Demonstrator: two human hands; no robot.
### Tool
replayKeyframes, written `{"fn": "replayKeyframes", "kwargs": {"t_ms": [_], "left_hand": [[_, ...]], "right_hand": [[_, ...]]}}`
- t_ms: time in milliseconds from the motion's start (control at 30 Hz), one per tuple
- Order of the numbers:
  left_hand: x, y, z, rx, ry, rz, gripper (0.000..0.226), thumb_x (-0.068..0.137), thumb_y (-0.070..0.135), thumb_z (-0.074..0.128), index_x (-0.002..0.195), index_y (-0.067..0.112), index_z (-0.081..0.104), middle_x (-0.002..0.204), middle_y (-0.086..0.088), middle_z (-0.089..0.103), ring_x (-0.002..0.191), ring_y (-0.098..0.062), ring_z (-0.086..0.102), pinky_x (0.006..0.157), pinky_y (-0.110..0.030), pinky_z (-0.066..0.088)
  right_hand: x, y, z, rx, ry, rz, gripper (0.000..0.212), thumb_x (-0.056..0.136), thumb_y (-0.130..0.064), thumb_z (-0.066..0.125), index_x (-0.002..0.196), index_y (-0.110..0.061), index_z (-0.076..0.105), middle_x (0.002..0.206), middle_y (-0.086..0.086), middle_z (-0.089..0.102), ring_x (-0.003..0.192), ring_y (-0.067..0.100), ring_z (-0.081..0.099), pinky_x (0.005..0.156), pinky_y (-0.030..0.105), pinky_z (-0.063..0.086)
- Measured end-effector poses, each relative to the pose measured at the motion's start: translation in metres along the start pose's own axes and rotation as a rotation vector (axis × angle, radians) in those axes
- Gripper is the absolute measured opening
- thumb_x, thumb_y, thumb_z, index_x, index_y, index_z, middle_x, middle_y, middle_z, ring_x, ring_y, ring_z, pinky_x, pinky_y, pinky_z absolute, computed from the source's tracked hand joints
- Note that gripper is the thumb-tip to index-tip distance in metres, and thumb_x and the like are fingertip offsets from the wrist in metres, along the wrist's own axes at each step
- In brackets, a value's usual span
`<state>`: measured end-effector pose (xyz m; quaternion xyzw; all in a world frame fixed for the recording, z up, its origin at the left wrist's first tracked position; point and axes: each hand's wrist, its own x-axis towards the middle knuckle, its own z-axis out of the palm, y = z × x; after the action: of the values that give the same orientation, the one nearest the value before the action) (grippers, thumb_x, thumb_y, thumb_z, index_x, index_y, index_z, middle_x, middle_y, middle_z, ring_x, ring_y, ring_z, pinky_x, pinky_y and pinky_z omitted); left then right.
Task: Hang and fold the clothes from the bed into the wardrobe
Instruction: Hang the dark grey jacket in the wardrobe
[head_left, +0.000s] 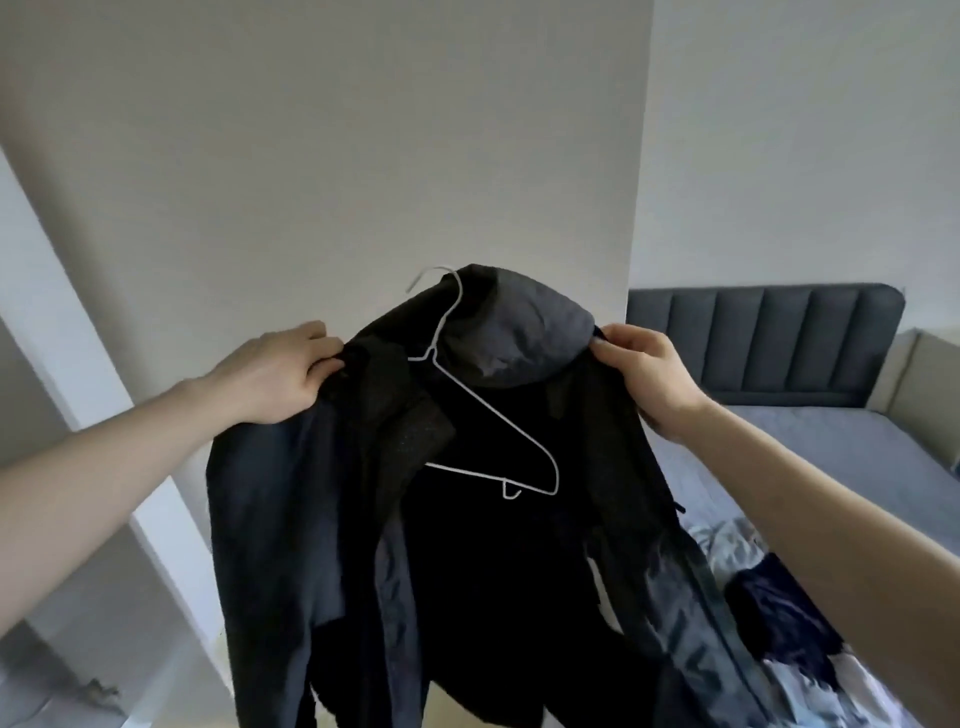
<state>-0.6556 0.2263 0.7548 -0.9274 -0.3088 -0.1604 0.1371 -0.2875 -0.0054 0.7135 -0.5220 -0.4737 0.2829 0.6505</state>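
Two hands hold a dark hooded jacket up in front of a pale wall. Gripping the jacket's left shoulder, the left hand has its fingers curled round the fabric; the right hand pinches the right shoulder just beside the hood, fingers bent onto the cloth. A white wire hanger sits tilted inside the open front, its hook poking up beside the hood and one arm hidden under the left lapel. The jacket hangs open, sleeves drooping. Behind on the right stands a bed with a grey padded headboard, and more clothes lie crumpled on it.
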Motion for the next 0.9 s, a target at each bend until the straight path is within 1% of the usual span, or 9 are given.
{"fn": "replayKeyframes", "kwargs": {"t_ms": [100,167,267,400,567,700,800,833,900], "left_hand": [[0.01,0.006,0.01,-0.184,0.049,-0.092,0.031,0.104,0.047,0.036,0.078,0.034,0.047,0.085,0.011,0.049,0.077,-0.011,0.054,0.073,-0.038,0.045],[0.018,0.018,0.011,-0.289,0.082,-0.104,0.032,0.104,0.045,0.039,0.075,0.033,0.047,0.084,0.01,0.051,0.078,-0.01,0.054,0.072,-0.035,0.043],[0.028,0.046,0.011,-0.397,0.096,-0.053,0.032,0.104,0.039,0.044,0.073,0.031,0.047,0.082,0.007,0.052,0.077,-0.012,0.054,0.07,-0.033,0.041],[0.035,0.079,0.011,-0.504,0.154,-0.024,0.033,0.104,0.036,0.047,0.072,0.031,0.051,0.08,0.008,0.053,0.076,-0.011,0.055,0.068,-0.028,0.038],[0.029,0.078,0.01,-0.537,0.216,-0.017,0.03,0.104,0.034,0.049,0.074,0.033,0.053,0.08,0.01,0.054,0.076,-0.005,0.054,0.07,-0.028,0.041],[0.021,0.068,0.007,-0.558,0.311,0.024,0.027,0.103,0.027,0.053,0.076,0.029,0.053,0.078,0.009,0.053,0.077,-0.009,0.056,0.072,-0.034,0.045],[0.018,0.074,0.004,-0.585,0.334,0.043,0.027,0.103,0.024,0.054,0.077,0.029,0.054,0.078,0.009,0.053,0.078,-0.012,0.057,0.072,-0.035,0.045],[0.017,0.077,0.004,-0.588,0.334,0.049,0.027,0.103,0.024,0.054,0.077,0.029,0.055,0.079,0.009,0.053,0.078,-0.012,0.057,0.072,-0.035,0.046],[0.016,0.085,0.004,-0.598,0.321,0.066,0.026,0.103,0.024,0.054,0.077,0.028,0.056,0.079,0.009,0.054,0.078,-0.012,0.057,0.073,-0.036,0.046]], "right_hand": [[-0.03,-0.011,0.026,-0.164,-0.224,0.018,0.013,0.103,-0.015,0.061,0.099,-0.005,0.069,0.079,0.01,0.073,0.068,0.022,0.072,0.055,0.03,0.058],[-0.054,-0.002,0.051,-0.341,-0.362,0.127,0.021,0.104,-0.019,0.06,0.095,-0.001,0.057,0.071,0.012,0.074,0.06,0.026,0.074,0.051,0.029,0.058],[-0.07,0.01,0.079,-0.538,-0.397,0.103,0.032,0.101,-0.029,0.061,0.082,-0.003,0.062,0.071,0.008,0.077,0.065,0.022,0.077,0.058,0.025,0.059],[-0.061,0.01,0.093,-0.654,-0.214,0.028,0.029,0.102,-0.025,0.06,0.09,-0.002,0.072,0.079,0.003,0.079,0.063,0.005,0.071,0.07,0.037,0.062],[-0.086,-0.019,0.039,-1.003,-0.456,0.055,0.036,0.089,-0.058,0.064,0.106,-0.03,0.079,0.095,-0.023,0.077,0.087,-0.007,0.069,0.086,0.02,0.055],[-0.084,-0.053,-0.031,-1.166,-0.029,-0.135,0.033,0.074,-0.069,0.069,0.092,-0.042,0.072,0.088,-0.029,0.072,0.082,-0.007,0.067,0.081,0.029,0.058],[-0.069,-0.053,-0.049,-1.2,0.03,-0.073,0.068,0.08,-0.065,0.074,0.138,-0.039,0.048,0.125,-0.027,0.049,0.111,0.0,0.052,0.099,0.029,0.047],[-0.064,-0.047,-0.049,-1.171,-0.032,-0.014,0.066,0.085,-0.061,0.073,0.141,-0.039,0.046,0.123,-0.026,0.051,0.107,0.0,0.053,0.094,0.021,0.045],[-0.059,-0.035,-0.046,-1.125,-0.068,-0.021,0.022,0.097,-0.046,0.066,0.116,-0.037,0.061,0.097,-0.024,0.063,0.086,0.002,0.06,0.073,0.013,0.043]]}}
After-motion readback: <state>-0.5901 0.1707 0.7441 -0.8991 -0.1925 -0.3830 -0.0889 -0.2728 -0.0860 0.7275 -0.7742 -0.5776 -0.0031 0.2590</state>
